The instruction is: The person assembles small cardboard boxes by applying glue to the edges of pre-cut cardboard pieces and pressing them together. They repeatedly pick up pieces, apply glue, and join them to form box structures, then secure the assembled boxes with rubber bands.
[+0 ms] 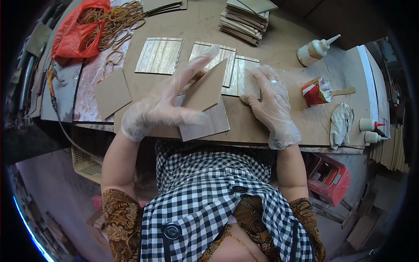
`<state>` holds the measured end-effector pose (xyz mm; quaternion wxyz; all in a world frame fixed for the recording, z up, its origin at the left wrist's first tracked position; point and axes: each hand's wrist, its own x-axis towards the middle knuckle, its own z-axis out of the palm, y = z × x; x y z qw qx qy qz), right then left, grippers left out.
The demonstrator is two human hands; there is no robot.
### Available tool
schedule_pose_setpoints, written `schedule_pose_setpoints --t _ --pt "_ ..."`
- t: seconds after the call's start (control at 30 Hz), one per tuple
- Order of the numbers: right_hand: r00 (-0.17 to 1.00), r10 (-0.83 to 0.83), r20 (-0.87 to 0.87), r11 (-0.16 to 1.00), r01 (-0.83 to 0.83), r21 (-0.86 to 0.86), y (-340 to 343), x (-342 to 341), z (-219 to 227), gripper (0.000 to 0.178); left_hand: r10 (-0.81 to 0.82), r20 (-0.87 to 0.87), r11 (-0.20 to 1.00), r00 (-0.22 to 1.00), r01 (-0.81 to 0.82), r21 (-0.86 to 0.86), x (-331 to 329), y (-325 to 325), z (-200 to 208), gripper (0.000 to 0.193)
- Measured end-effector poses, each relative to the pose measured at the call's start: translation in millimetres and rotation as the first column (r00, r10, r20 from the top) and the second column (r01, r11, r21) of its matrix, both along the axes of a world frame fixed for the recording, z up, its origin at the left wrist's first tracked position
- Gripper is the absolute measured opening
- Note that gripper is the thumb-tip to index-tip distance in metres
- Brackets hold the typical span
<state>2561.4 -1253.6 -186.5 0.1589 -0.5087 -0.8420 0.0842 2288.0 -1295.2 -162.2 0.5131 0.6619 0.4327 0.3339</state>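
My left hand (159, 105), in a clear glove and partly smeared by motion, has its thumb and index finger stretched out around a tilted plain brown panel (205, 89). Its other fingers pass behind that panel, which is raised at an angle. Beneath lies a greyish thin panel (207, 124) at the table's near edge. My right hand (270, 94), gloved too, lies with fingers apart on the right side of a striped wooden panel (240, 72). Left of that, another striped panel (209, 49) is partly covered. A separate striped panel (159, 56) lies farther left.
A panel stack (244, 22) stands at the back. On the right are a glue bottle (312, 52), a red cup (315, 91) with a wooden stick, and a cloth (342, 124). Rubber bands (118, 22) spill from a red bag (78, 37). A brown panel (112, 94) lies left.
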Motion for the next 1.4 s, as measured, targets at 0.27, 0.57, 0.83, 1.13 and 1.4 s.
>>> schedule_pose_setpoints --t 0.27,0.57,0.83,1.13,1.4 --pt "0.997 -0.074 0.006 0.993 0.073 0.098 13 2 -10 0.059 -0.162 0.15 0.981 0.975 0.176 -0.086 12 30 -6 0.133" --pt "0.986 -0.064 -0.151 0.984 0.087 0.152 21 11 -22 0.054 -0.005 0.27 1.0 0.963 0.011 -0.023 16 36 14 0.121" --pt "0.806 0.333 -0.489 0.902 -0.123 0.413 4 -2 13 0.057 0.2 0.552 0.931 0.81 0.018 -0.365 36 -11 40 0.096" --pt "0.623 0.434 -0.651 0.791 -0.609 -0.055 -8 -37 81 0.038 -0.11 0.276 0.812 0.955 0.247 -0.529 6 -6 48 0.092" --pt "0.406 -0.062 -0.912 0.866 -0.433 -0.252 19 -46 39 0.024 0.576 0.232 0.737 0.784 -0.621 0.268 -37 -24 9 0.044"
